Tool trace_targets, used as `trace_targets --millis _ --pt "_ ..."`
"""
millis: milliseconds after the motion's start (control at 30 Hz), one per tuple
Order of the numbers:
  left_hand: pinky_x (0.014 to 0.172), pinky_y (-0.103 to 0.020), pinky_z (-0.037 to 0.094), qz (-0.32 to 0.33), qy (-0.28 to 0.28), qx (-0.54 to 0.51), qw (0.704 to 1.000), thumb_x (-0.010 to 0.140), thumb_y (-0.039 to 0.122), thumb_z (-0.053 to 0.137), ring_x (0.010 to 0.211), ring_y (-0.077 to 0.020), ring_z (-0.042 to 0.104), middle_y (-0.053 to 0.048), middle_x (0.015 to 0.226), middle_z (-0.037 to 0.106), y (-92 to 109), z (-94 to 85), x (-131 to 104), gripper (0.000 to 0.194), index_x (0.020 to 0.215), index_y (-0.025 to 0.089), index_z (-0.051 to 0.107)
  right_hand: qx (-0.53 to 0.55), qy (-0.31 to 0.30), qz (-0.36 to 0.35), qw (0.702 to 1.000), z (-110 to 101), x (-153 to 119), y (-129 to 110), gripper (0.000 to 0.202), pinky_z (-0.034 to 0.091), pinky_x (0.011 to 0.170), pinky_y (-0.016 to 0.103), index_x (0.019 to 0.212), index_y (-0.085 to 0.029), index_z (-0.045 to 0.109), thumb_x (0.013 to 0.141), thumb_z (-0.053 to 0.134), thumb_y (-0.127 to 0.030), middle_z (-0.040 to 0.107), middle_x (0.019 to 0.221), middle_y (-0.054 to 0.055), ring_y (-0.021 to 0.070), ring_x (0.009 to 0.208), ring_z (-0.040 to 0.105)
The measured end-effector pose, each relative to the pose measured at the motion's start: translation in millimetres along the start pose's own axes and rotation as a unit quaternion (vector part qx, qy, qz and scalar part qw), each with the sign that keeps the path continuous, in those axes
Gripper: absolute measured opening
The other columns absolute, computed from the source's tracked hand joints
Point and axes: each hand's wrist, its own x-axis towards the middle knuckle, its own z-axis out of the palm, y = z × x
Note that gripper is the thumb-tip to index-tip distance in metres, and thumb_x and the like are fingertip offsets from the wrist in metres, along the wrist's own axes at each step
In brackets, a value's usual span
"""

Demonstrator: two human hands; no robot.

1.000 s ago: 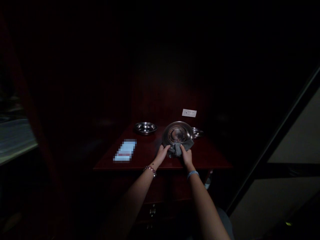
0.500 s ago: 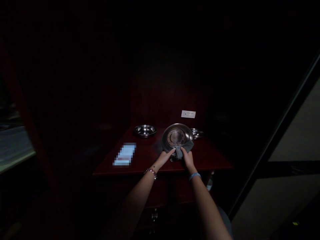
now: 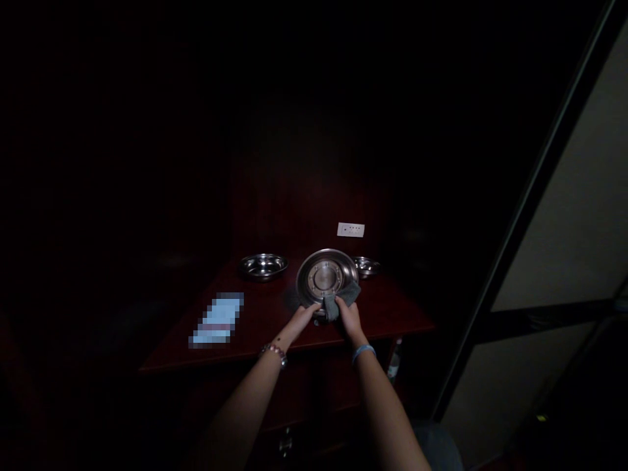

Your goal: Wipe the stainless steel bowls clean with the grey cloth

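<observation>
A round stainless steel bowl (image 3: 324, 277) is held up above the dark red desk (image 3: 265, 314), tilted so that its ringed base area faces me. My left hand (image 3: 301, 320) grips its lower left rim, the thumb on the near side. At the lower right rim my right hand (image 3: 348, 316) is closed on a grey cloth (image 3: 338, 303), which is folded over the metal edge. The fingers behind the bowl are hidden.
Behind the held bowl, a steel bowl (image 3: 263, 267) rests at the left and a smaller-looking one (image 3: 367, 266) at the right. A pixelated light blue patch (image 3: 218, 320) covers something on the desk's left. A white socket plate (image 3: 350, 229) is on the back wall.
The view has swung slightly right, so everything sits further left and a little lower in it. Both hands keep their grip on the bowl and cloth.
</observation>
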Motion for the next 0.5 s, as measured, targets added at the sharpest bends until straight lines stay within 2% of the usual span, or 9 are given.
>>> trace_targets --millis 100,200,300,400,500 --pt "0.102 -0.046 0.048 -0.034 0.016 -0.016 0.999 0.071 0.026 0.072 0.101 -0.0303 0.07 -0.009 0.085 0.078 -1.8 -1.8 1.0 0.013 0.08 0.016 0.073 0.005 0.02 -0.004 1.0 1.1 -0.1 -2.3 0.041 0.053 0.084 0.031 0.097 -0.013 0.073 0.074 0.063 -0.045 0.077 0.099 0.011 0.0237 0.093 0.071" --pt "0.106 -0.044 0.046 -0.021 0.03 -0.025 0.999 0.073 0.02 0.07 0.107 -0.0292 0.069 -0.009 0.094 0.078 -2.7 -0.2 2.3 0.015 0.088 0.016 0.073 0.01 0.083 0.0 0.996 2.6 -0.1 -5.1 0.04 0.054 0.081 0.031 0.094 -0.012 0.074 0.073 0.063 -0.044 0.077 0.097 0.011 0.024 0.09 0.071" --pt "0.111 -0.043 0.041 0.017 0.061 -0.029 0.998 0.077 0.019 0.069 0.12 -0.0273 0.063 -0.009 0.114 0.075 -0.8 2.9 3.2 0.028 0.105 0.018 0.071 0.002 0.135 0.008 0.991 2.7 -0.7 -7.5 0.04 0.054 0.079 0.031 0.092 -0.011 0.075 0.072 0.064 -0.045 0.077 0.095 0.011 0.0246 0.088 0.071" --pt "0.116 -0.04 0.035 0.077 0.097 -0.047 0.991 0.086 0.024 0.063 0.132 -0.0239 0.054 -0.01 0.138 0.062 4.2 4.6 1.3 0.041 0.127 0.018 0.061 -0.006 0.13 0.004 0.992 0.8 -1.6 -7.2 0.043 0.054 0.08 0.03 0.093 -0.011 0.075 0.072 0.066 -0.047 0.077 0.096 0.012 0.0251 0.09 0.072" --pt "0.117 -0.039 0.034 0.094 0.072 -0.053 0.992 0.09 0.029 0.061 0.135 -0.024 0.051 -0.012 0.144 0.056 8.7 4.8 -3.3 0.048 0.135 0.017 0.054 -0.006 0.085 0.005 0.996 -2.1 -1.9 -4.4 0.046 0.054 0.08 0.031 0.092 -0.01 0.075 0.072 0.066 -0.051 0.077 0.095 0.013 0.0261 0.091 0.072"
